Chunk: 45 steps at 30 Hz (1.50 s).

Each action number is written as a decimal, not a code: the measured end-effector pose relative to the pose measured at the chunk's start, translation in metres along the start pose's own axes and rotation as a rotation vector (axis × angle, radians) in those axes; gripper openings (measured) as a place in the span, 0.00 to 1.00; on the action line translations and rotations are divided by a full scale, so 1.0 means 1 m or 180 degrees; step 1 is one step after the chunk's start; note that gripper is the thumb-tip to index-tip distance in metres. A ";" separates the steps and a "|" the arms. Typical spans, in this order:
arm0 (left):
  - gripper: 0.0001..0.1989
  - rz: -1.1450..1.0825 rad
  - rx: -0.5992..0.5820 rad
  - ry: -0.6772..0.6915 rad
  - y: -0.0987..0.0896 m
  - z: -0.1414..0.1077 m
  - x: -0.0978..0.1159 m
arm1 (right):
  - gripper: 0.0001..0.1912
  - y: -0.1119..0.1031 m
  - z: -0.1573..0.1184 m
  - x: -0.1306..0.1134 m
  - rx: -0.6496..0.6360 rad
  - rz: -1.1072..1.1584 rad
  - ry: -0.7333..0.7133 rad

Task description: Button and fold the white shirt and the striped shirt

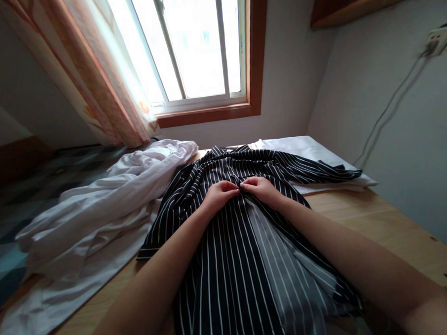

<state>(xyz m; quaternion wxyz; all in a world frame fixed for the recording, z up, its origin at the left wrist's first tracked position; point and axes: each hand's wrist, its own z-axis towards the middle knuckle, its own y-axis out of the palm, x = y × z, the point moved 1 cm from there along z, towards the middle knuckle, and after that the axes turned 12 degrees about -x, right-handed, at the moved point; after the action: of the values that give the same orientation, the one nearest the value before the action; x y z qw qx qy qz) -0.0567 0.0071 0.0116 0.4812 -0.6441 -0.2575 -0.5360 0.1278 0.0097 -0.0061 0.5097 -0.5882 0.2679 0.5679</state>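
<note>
A black shirt with white stripes (pixel 227 256) lies spread on a wooden table, collar away from me and sleeves out to the sides. Both my hands meet at its front opening, around mid-chest. My left hand (pixel 220 193) pinches the edge of the front from the left side. Opposite it, my right hand (pixel 260 188) pinches the other edge, its fingertips almost touching those of the left. Any button between the fingers is too small to make out. Below the hands the front hangs apart, showing the paler grey inside of the fabric.
Crumpled white cloth (pixel 99 207) covers the table's left side. Folded white fabric (pixel 292 144) lies under the right sleeve. Bare wood of the table (pixel 382 229) shows at right. Behind are a window (pixel 203 45) and a curtain (pixel 93 64); a cable (pixel 387 106) runs down the right wall.
</note>
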 end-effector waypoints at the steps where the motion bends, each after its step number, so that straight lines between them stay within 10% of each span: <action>1: 0.09 -0.0072 0.0010 0.0009 0.000 0.000 0.000 | 0.14 0.000 0.000 0.000 0.0003 0.0011 -0.0003; 45: 0.17 -0.0576 -0.0023 -0.0180 0.004 0.002 0.000 | 0.11 0.004 0.002 0.001 -0.0069 -0.0440 -0.0240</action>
<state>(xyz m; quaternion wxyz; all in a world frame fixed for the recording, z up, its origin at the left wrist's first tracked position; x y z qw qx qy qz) -0.0529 0.0070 0.0102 0.4210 -0.6348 -0.3261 -0.5598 0.1233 0.0105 -0.0076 0.5510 -0.5889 0.2011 0.5560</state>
